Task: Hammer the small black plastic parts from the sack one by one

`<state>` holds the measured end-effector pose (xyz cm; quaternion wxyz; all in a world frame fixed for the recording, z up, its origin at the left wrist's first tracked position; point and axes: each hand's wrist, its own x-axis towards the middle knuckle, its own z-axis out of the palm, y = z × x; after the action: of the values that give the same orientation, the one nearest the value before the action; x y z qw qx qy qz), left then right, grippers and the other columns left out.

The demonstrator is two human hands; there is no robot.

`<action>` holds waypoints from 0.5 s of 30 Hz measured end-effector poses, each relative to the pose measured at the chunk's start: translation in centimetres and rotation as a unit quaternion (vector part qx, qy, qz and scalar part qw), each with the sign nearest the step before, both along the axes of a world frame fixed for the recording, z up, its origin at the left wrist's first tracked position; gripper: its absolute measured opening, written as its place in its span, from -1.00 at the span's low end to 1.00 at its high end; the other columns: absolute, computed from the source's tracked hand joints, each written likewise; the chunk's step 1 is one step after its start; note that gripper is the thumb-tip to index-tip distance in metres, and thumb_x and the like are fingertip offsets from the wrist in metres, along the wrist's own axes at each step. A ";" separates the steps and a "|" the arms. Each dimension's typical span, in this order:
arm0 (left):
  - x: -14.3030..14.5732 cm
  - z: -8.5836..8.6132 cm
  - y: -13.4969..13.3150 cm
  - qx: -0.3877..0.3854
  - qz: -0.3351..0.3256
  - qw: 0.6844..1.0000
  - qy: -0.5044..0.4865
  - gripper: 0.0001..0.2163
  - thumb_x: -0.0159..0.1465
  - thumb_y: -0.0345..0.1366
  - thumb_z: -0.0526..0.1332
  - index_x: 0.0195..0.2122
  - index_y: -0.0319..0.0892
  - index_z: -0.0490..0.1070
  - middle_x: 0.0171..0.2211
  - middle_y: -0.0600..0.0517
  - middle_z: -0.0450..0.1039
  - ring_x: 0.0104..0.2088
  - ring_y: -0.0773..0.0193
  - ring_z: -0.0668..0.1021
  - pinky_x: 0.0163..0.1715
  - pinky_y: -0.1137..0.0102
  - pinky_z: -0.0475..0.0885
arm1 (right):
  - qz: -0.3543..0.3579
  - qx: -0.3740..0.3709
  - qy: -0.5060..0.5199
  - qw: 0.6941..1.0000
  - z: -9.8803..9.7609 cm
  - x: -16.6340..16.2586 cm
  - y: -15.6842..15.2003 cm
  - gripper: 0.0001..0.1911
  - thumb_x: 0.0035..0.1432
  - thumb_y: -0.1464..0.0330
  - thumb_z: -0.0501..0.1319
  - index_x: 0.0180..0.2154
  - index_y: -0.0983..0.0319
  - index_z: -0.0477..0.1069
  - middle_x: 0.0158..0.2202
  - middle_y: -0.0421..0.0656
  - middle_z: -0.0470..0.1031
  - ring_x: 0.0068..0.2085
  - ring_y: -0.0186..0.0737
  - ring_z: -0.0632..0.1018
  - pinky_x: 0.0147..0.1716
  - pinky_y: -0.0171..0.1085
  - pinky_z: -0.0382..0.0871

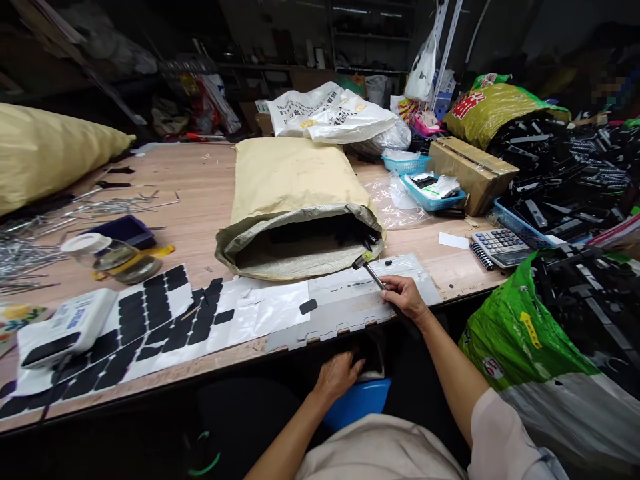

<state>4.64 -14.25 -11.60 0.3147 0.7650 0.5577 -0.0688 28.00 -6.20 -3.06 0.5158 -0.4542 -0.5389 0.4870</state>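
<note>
My right hand (406, 297) is closed round the handle of a small hammer (374, 275). The hammer's head, with a yellow-green patch, is raised at the mouth of a big cream woven sack (300, 177). Inside the sack's dark opening, some black pieces show at the right. Below the hammer, a grey-white board (350, 310) lies along the table edge, with a small black piece (389, 263) on it. My left hand (337, 375) is below the table edge, near my lap. Its thumb stands apart from loosely bent fingers, their tips partly lost in shadow; I see nothing held.
Sheets of black stickers (160, 320) lie at left, beside a white device (73, 327), a glass jar (133, 267) and metal rods (25, 253). On the right are a calculator (500, 245), a cardboard box (473, 175), blue baskets (435, 200) and a green sack (510, 327) of black parts.
</note>
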 end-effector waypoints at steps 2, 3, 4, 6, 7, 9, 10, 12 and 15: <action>-0.2 -0.1 0.5 -0.020 -0.001 0.999 0.033 -0.75 0.38 -0.13 0.08 -0.14 -0.09 0.51 -0.16 -0.12 0.58 -0.08 0.00 0.61 -0.19 0.27 0.41 | -0.002 0.002 -0.001 1.000 0.0 0.0 0.0 -0.62 -0.04 0.34 0.32 -0.13 0.31 0.58 -0.62 -0.31 0.44 -0.57 -0.28 0.48 -0.45 -0.24 0.44; -0.2 0.4 0.5 -0.024 -0.013 0.999 0.026 -0.77 0.36 -0.15 0.12 -0.15 -0.09 0.52 -0.15 -0.11 0.58 -0.08 0.01 0.61 -0.19 0.29 0.41 | -0.004 0.003 -0.001 1.000 0.0 0.0 0.0 -0.62 -0.04 0.34 0.32 -0.13 0.31 0.58 -0.62 -0.32 0.43 -0.57 -0.28 0.49 -0.45 -0.25 0.44; -0.2 1.3 0.5 -0.027 -0.032 0.999 0.002 -0.79 0.33 -0.15 0.16 -0.15 -0.09 0.52 -0.17 -0.08 0.58 -0.10 0.03 0.61 -0.21 0.31 0.40 | -0.005 0.003 -0.001 1.000 -0.1 -0.1 0.0 -0.62 -0.04 0.34 0.32 -0.13 0.30 0.58 -0.62 -0.32 0.42 -0.57 -0.28 0.49 -0.45 -0.25 0.45; 0.0 4.0 0.6 -0.049 -0.084 0.992 -0.082 -0.81 0.26 -0.15 0.25 -0.19 -0.09 0.55 -0.29 -0.01 0.58 -0.23 0.11 0.60 -0.29 0.37 0.38 | -0.006 0.003 0.002 1.000 -0.1 -0.1 -0.1 -0.63 -0.04 0.35 0.32 -0.13 0.30 0.58 -0.62 -0.32 0.42 -0.57 -0.28 0.49 -0.45 -0.25 0.45; 0.2 5.7 0.8 -0.073 -0.109 0.982 -0.139 -0.81 0.24 -0.13 0.28 -0.22 -0.10 0.56 -0.36 0.02 0.57 -0.32 0.17 0.59 -0.35 0.41 0.36 | -0.004 0.003 0.002 1.000 -0.1 -0.1 -0.1 -0.62 -0.04 0.35 0.32 -0.13 0.30 0.58 -0.62 -0.32 0.43 -0.57 -0.28 0.49 -0.45 -0.25 0.45; 0.8 9.4 1.9 -0.127 -0.133 0.948 -0.260 -0.77 0.23 -0.08 0.29 -0.27 -0.13 0.56 -0.47 0.07 0.52 -0.44 0.28 0.52 -0.45 0.47 0.31 | -0.003 0.002 0.003 1.000 0.0 -0.1 -0.1 -0.61 -0.04 0.34 0.32 -0.12 0.30 0.58 -0.61 -0.31 0.45 -0.57 -0.28 0.49 -0.45 -0.25 0.44; 1.2 11.0 3.1 -0.133 -0.125 0.931 -0.315 -0.75 0.25 -0.06 0.28 -0.28 -0.15 0.56 -0.47 0.07 0.52 -0.45 0.30 0.51 -0.44 0.47 0.32 | -0.004 0.003 0.003 1.000 0.0 -0.1 -0.2 -0.61 -0.04 0.34 0.32 -0.11 0.30 0.58 -0.61 -0.30 0.46 -0.57 -0.28 0.48 -0.45 -0.25 0.44; 2.0 13.3 6.5 -0.051 -0.065 0.916 -0.393 -0.75 0.25 -0.07 0.27 -0.34 -0.17 0.56 -0.43 0.05 0.53 -0.39 0.29 0.51 -0.36 0.45 0.37 | -0.013 0.003 0.003 1.000 0.1 -0.1 -0.2 -0.62 -0.03 0.34 0.32 -0.12 0.30 0.58 -0.60 -0.29 0.48 -0.57 -0.28 0.48 -0.47 -0.26 0.42; 3.1 14.0 13.6 0.165 0.158 0.873 -0.431 -0.76 0.23 -0.09 0.25 -0.33 -0.17 0.54 -0.40 0.02 0.52 -0.37 0.26 0.49 -0.33 0.40 0.38 | -0.034 0.006 0.012 0.999 0.3 -0.1 -0.1 -0.64 -0.03 0.34 0.32 -0.13 0.31 0.58 -0.61 -0.28 0.46 -0.57 -0.28 0.48 -0.47 -0.28 0.40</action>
<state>7.78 -0.69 2.42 0.3997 0.6608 0.4835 0.4120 27.85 -6.30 -2.74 0.5417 -0.4632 -0.5198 0.4710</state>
